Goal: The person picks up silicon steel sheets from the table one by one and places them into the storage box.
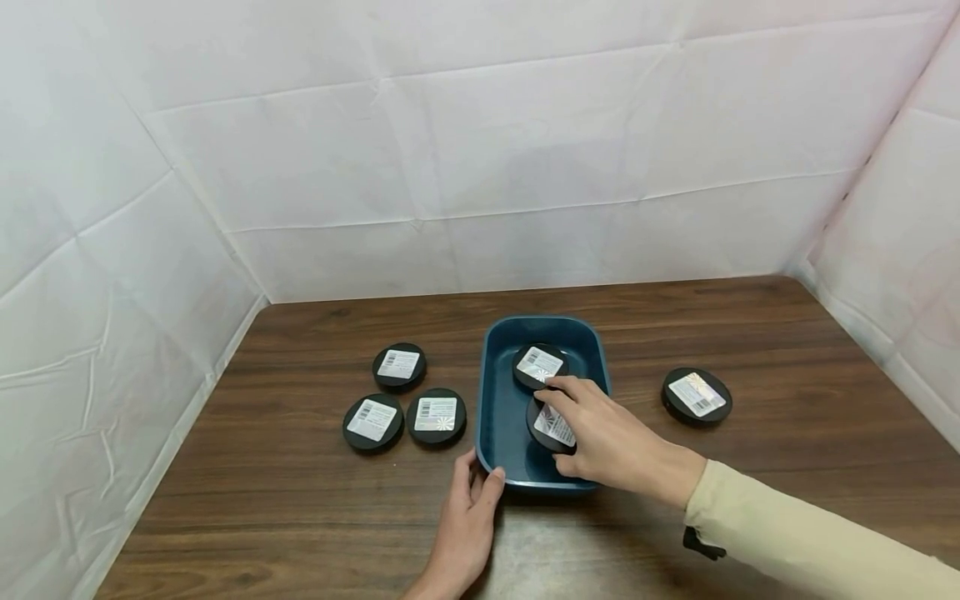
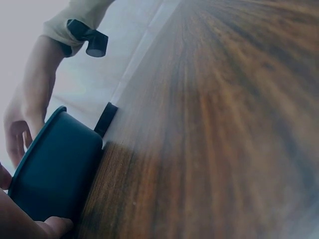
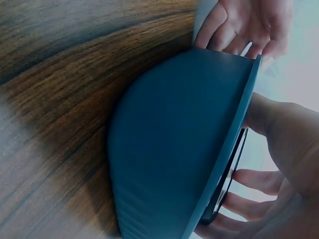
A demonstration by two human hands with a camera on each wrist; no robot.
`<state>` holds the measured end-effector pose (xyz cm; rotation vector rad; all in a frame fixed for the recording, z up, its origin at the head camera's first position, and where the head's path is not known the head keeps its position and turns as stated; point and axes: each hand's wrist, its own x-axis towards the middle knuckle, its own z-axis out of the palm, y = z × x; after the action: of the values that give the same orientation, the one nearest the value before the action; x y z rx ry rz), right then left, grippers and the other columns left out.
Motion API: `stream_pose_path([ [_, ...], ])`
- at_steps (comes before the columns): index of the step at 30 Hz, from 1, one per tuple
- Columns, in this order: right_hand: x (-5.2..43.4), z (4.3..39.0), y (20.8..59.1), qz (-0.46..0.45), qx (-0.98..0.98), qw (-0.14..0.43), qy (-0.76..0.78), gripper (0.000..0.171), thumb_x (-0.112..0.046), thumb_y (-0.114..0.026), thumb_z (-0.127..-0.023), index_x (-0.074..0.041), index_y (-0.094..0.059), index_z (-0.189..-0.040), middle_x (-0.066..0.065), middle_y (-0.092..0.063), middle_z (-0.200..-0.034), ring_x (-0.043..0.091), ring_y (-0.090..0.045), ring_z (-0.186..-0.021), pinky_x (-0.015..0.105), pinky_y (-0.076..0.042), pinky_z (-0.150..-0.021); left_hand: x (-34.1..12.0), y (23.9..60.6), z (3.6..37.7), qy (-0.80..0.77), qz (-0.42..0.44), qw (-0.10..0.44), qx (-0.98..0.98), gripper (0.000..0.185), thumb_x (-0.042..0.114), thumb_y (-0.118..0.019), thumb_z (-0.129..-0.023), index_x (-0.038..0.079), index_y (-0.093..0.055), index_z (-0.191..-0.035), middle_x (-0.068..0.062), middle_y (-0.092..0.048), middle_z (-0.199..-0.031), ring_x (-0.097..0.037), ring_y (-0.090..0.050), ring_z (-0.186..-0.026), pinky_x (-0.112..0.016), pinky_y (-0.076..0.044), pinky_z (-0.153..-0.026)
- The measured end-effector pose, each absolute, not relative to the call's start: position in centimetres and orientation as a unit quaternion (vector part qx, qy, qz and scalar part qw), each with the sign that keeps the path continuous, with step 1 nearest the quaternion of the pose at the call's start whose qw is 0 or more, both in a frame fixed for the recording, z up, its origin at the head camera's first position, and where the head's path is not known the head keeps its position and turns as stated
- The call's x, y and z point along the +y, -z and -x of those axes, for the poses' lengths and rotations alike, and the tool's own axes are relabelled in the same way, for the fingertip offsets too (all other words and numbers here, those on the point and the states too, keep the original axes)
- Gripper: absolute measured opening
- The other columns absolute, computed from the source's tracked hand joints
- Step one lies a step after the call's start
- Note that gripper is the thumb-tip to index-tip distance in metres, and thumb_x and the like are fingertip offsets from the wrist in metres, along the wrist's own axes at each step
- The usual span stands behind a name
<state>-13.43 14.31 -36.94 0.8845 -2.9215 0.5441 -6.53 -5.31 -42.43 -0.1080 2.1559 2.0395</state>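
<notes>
A dark blue rectangular tray [image 1: 504,454] rests on the wooden table. Inside it is a flat round black case [image 1: 528,379] with a white barcode label. Nearer me in the tray, my right hand [image 1: 603,437] grips a second such case [image 1: 542,427] between thumb and fingers, partly hiding it. In the right wrist view, that case's dark edge [image 3: 219,194] shows just past the tray rim. My left hand [image 1: 467,529] holds the tray's near left corner, thumb on the near side and fingers along the left wall.
Left of the tray lie three more labelled black cases, one farther back [image 1: 399,367], one at the left [image 1: 372,423] and one nearest the tray [image 1: 437,417]. Another case [image 1: 697,396] lies to the right. White sheeting [image 1: 450,167] surrounds the table's back and sides.
</notes>
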Motion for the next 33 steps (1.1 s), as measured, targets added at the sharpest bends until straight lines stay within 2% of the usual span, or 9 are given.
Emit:
stream_pose_path([
  [13,14.0,14.1,36.7,-0.296,-0.94,0.0,-0.167,0.069,-0.016,-0.086,-0.076,0.001,-0.056,-0.136,0.022,-0.053,-0.14,0.037,-0.056,-0.124,0.05,-0.055,-0.1,-5.3,42.4,6.5,-0.685,0.035,0.087,0.722,0.055,0.024,-0.048,-0.107,-0.003,-0.028,-0.151,-0.034,-0.025,-0.159,-0.042,-0.025,-0.151,-0.051,-0.029,-0.121],
  [21,13.9,14.5,37.3,-0.313,-0.938,-0.01,-0.146,0.067,-0.016,-0.087,-0.076,0.001,-0.058,-0.134,0.022,-0.054,-0.138,0.037,-0.057,-0.121,0.047,-0.057,-0.094,-5.4,42.4,6.5,-0.683,0.032,0.087,0.724,0.054,0.024,-0.048,-0.107,-0.003,-0.029,-0.15,-0.034,-0.026,-0.159,-0.041,-0.025,-0.15,-0.051,-0.029,-0.121],
  [33,13.3,14.8,38.1,-0.323,-0.937,-0.023,-0.133,0.068,-0.017,-0.088,-0.076,0.002,-0.058,-0.134,0.024,-0.054,-0.139,0.039,-0.057,-0.124,0.047,-0.057,-0.096,-5.4,42.3,6.5,-0.684,0.036,0.083,0.724,0.051,0.022,-0.049,-0.106,-0.003,-0.033,-0.148,-0.033,-0.03,-0.158,-0.04,-0.028,-0.15,-0.05,-0.031,-0.121],
])
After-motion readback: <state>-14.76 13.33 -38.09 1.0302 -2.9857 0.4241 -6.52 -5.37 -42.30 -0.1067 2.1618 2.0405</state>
